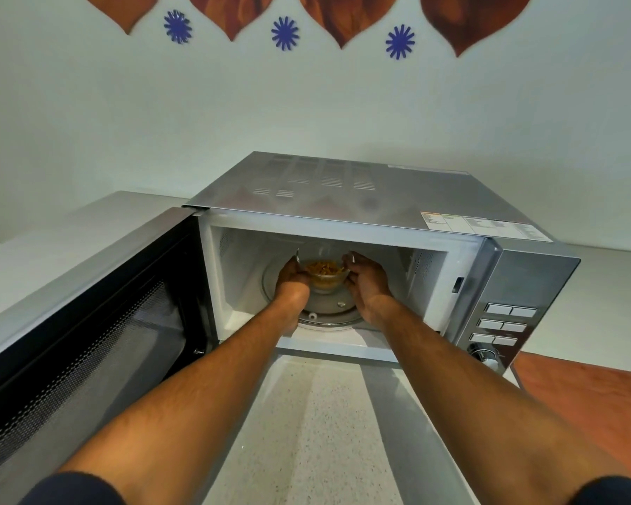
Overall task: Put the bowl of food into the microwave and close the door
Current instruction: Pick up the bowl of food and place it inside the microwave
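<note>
A small clear glass bowl (323,275) with orange-yellow food sits inside the silver microwave (397,198), over the round glass turntable (328,311). My left hand (292,278) grips the bowl's left side and my right hand (367,282) grips its right side. Both forearms reach in through the opening. The microwave door (88,315) hangs wide open to the left, its mesh window facing me. I cannot tell whether the bowl's base rests on the turntable.
The microwave's button panel (503,324) and a round knob (483,355) are on the right front. It stands on a pale speckled counter (325,431) against a light wall. An orange-brown surface (598,395) lies to the right.
</note>
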A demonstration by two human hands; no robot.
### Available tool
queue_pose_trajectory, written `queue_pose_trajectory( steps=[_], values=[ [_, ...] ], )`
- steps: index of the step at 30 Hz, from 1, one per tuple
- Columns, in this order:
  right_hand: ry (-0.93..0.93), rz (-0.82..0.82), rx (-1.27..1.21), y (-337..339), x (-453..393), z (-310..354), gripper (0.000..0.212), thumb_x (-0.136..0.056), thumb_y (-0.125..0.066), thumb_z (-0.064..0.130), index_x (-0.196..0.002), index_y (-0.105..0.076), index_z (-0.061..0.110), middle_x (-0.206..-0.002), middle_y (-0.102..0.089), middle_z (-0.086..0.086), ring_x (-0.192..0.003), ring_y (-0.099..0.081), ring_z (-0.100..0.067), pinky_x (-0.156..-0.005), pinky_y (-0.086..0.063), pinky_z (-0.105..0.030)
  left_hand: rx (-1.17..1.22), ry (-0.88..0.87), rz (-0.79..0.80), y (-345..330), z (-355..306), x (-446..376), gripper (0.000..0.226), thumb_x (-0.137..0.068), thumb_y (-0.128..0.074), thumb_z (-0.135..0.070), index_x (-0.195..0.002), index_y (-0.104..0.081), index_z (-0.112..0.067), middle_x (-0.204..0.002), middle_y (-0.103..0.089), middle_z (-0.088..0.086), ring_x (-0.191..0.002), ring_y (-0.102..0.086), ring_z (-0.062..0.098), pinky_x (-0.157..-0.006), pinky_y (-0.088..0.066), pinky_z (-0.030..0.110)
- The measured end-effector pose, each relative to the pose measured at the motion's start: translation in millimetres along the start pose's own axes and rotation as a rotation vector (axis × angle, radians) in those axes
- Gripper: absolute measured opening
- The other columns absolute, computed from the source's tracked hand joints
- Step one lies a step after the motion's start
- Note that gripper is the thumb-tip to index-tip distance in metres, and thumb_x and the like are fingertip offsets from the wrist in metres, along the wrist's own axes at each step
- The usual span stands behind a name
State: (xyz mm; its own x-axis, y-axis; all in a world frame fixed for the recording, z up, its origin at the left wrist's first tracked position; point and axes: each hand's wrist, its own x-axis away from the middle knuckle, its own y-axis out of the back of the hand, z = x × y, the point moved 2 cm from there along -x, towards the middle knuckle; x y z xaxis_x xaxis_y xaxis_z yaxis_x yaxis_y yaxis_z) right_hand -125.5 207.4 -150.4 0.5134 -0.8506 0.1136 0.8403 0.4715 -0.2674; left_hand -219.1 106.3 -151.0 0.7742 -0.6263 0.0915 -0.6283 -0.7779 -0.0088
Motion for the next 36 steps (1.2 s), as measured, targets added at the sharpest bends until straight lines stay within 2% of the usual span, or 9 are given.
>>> queue_pose_trajectory(
  steps=[7, 10, 17, 20, 24, 27, 30, 34, 36],
  values=[
    [0.014, -0.027, 0.011, -1, -5, -4, 0.018, -0.099, -0.054, 0.007, -0.105, -0.071, 0.005, -0.133, -0.062, -0.029, -0.102, -0.057, -0.026, -0.113, -0.042, -0.051, -0.038, -0.008, -0.013, -3, 7, -13, 0.038, -0.101, -0.037, -0.017, -0.134, -0.055, -0.020, -0.120, -0.062, 0.004, -0.091, -0.056, 0.015, -0.074, -0.041, 0.025],
    [0.000, -0.035, 0.028, -2, -7, -7, 0.022, -0.100, -0.054, 0.011, -0.091, -0.070, 0.022, -0.113, -0.071, -0.015, -0.108, -0.059, -0.025, -0.110, -0.046, -0.045, -0.041, 0.001, -0.036, -3, 9, -18, 0.041, -0.102, -0.033, -0.018, -0.141, -0.047, -0.021, -0.126, -0.057, 0.003, -0.099, -0.051, 0.018, -0.075, -0.040, 0.025],
    [0.027, -0.039, 0.234, -5, -5, -4, 0.021, -0.099, -0.052, 0.015, -0.084, -0.065, 0.021, -0.089, -0.067, -0.003, -0.094, -0.061, -0.025, -0.091, -0.049, -0.037, -0.104, 0.053, -0.056, -2, 14, -23, 0.048, -0.103, -0.030, -0.025, -0.151, -0.034, -0.022, -0.138, -0.050, 0.001, -0.109, -0.050, 0.022, -0.065, -0.041, 0.023],
    [0.064, -0.087, 0.311, -4, -1, 3, 0.013, -0.099, -0.053, 0.016, -0.093, -0.063, 0.021, -0.112, -0.070, -0.012, -0.092, -0.060, -0.023, -0.079, -0.045, -0.029, -0.147, 0.083, -0.088, 0, 10, -20, 0.048, -0.103, -0.030, -0.027, -0.150, -0.035, -0.020, -0.145, -0.049, 0.011, -0.122, -0.052, 0.034, -0.069, -0.048, 0.031],
    [0.016, -0.128, 0.360, 3, 4, 8, 0.042, -0.103, -0.052, 0.028, -0.141, -0.053, 0.010, -0.147, -0.056, -0.015, -0.131, -0.054, -0.035, -0.110, -0.042, -0.040, -0.096, 0.092, -0.098, 6, 9, -9, 0.049, -0.103, -0.035, -0.022, -0.152, -0.033, -0.020, -0.148, -0.046, 0.010, -0.126, -0.048, 0.029, -0.093, -0.040, 0.035],
    [-0.043, -0.111, 0.353, 11, 16, 10, 0.046, -0.102, -0.052, 0.034, -0.141, -0.054, 0.010, -0.144, -0.059, -0.014, -0.128, -0.056, -0.036, -0.110, -0.045, -0.044, -0.032, 0.065, -0.155, 9, 10, 8, 0.048, -0.102, -0.039, -0.014, -0.149, -0.038, -0.023, -0.138, -0.054, 0.004, -0.109, -0.053, 0.021, -0.084, -0.040, 0.028],
    [-0.091, -0.077, 0.352, 21, 33, 14, 0.045, -0.100, -0.054, 0.040, -0.138, -0.056, 0.015, -0.133, -0.062, -0.008, -0.123, -0.058, -0.033, -0.096, -0.045, -0.038, -0.085, 0.014, -0.211, 12, 13, 30, 0.040, -0.102, -0.042, -0.017, -0.141, -0.047, -0.022, -0.098, -0.058, -0.008, -0.079, -0.053, 0.011, -0.068, -0.046, 0.027],
    [-0.088, 0.018, 0.413, 37, 65, 22, 0.021, -0.100, -0.054, 0.032, -0.115, -0.066, 0.023, -0.111, -0.068, -0.005, -0.092, -0.061, -0.019, -0.073, -0.048, -0.031, -0.164, -0.051, -0.245, 11, 13, 67, 0.038, -0.102, -0.044, -0.023, -0.140, -0.045, -0.020, -0.126, -0.057, 0.002, -0.096, -0.050, 0.017, -0.084, -0.044, 0.034],
    [-0.045, 0.100, 0.448, 47, 83, 23, 0.028, -0.100, -0.057, 0.030, -0.126, -0.063, 0.023, -0.121, -0.065, -0.002, -0.101, -0.060, -0.019, -0.078, -0.045, -0.029, -0.172, -0.083, -0.259, 11, 6, 90, 0.041, -0.102, -0.045, -0.023, -0.143, -0.043, -0.020, -0.132, -0.055, 0.004, -0.101, -0.050, 0.017, -0.088, -0.047, 0.034]
  ],
)
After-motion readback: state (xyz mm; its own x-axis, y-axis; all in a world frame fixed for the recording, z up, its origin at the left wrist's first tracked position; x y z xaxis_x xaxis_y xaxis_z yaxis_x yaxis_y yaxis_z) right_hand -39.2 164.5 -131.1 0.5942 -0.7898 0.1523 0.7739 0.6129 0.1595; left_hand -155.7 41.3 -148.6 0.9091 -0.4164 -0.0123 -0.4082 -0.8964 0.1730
